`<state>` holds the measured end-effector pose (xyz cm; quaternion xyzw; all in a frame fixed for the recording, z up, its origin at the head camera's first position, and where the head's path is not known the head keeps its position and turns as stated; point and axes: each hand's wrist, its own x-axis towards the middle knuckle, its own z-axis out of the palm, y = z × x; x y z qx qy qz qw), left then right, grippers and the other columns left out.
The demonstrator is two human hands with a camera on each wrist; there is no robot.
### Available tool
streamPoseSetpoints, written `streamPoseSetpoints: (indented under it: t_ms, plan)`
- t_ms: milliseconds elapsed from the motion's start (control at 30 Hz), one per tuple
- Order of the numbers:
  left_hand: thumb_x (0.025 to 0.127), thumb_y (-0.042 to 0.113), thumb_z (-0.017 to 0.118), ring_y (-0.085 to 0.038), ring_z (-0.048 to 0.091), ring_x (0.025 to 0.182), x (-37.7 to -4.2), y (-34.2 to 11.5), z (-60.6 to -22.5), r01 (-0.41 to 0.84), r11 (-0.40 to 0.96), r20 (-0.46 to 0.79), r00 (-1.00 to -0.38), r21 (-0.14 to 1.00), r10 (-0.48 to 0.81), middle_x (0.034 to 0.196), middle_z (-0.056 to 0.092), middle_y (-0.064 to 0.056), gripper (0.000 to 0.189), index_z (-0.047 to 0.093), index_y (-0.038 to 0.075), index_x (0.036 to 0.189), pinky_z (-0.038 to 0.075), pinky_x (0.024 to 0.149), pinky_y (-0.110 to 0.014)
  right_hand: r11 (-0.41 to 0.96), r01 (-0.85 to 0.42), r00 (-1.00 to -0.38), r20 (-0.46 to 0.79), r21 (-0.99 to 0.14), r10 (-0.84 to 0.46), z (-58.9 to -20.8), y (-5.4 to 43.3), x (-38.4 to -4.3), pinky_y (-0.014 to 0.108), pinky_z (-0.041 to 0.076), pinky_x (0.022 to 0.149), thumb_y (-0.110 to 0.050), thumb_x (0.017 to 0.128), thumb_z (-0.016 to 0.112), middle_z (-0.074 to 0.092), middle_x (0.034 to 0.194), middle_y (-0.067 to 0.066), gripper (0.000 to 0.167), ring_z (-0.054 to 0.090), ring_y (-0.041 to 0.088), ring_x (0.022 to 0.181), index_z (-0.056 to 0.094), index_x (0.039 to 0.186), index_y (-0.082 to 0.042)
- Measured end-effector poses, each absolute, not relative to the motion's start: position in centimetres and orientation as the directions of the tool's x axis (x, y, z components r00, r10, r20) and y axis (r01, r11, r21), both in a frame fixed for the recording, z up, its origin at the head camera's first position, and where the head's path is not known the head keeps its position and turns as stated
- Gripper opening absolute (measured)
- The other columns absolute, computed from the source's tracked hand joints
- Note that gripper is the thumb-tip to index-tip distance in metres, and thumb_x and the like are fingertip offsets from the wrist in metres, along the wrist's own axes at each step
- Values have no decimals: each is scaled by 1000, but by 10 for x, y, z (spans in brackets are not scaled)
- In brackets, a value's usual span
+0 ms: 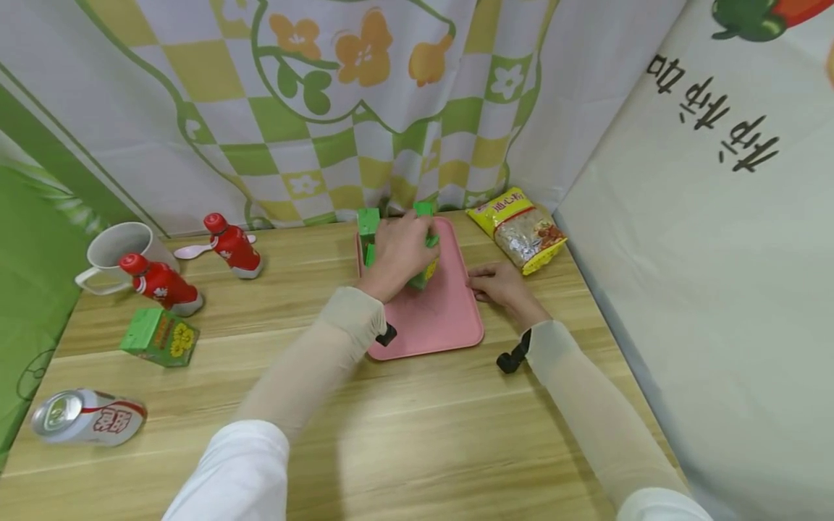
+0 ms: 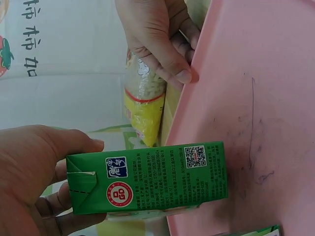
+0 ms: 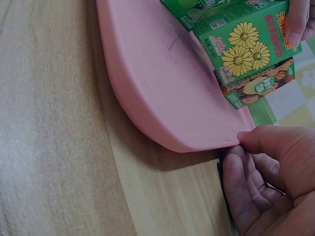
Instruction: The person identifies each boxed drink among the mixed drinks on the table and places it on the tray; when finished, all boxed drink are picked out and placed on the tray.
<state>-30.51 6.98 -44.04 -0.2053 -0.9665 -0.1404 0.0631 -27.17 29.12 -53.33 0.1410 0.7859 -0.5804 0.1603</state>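
Note:
My left hand (image 1: 405, 250) grips a green drink carton (image 2: 147, 179) by its top end, over the far part of a pink tray (image 1: 436, 325). Yellow flowers show on one face of this carton in the right wrist view. Other cartons stand on the tray: a green one (image 1: 368, 221) at its far left corner, and one with a brown food picture (image 3: 266, 83) behind the held carton. At the tray's right edge my right hand (image 1: 502, 286) pinches the rim, thumb on top and fingers underneath.
A yellow noodle bag (image 1: 521, 228) lies right of the tray. On the left are a white mug (image 1: 124, 250), two red bottles (image 1: 234, 246) (image 1: 163, 282), a pink spoon (image 1: 193, 250), a green carton (image 1: 159, 336) and a can (image 1: 91, 417). Curtains border the table.

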Motion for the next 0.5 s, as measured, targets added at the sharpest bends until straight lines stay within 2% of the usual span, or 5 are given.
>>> streamPoseSetpoints:
  t_ms: [167,333,500]
  plan:
    - [90,36,71,-21,59,87,-305,74,-443,404,880,140,-915,251,380,90,56,7,13,61,28,88,37,96,-56,288,417,-904,-425,-862,35,-534,291,-273,26,58,76,-11,97,70,67,115,18,34,67,12,81,66,127,5]
    - [90,38,72,-21,58,84,-305,76,-445,401,879,126,-916,258,380,87,56,7,17,59,27,87,37,92,-54,285,421,-902,-431,-861,30,-534,291,-272,26,58,76,-12,97,71,67,116,18,35,67,13,82,66,128,4]
    - [91,41,71,-20,58,81,-304,76,-445,405,880,127,-914,249,384,85,55,8,20,58,27,86,36,95,-55,283,424,-901,-432,-860,36,-533,291,-272,26,58,76,-12,96,72,68,115,18,35,67,13,82,67,127,3]
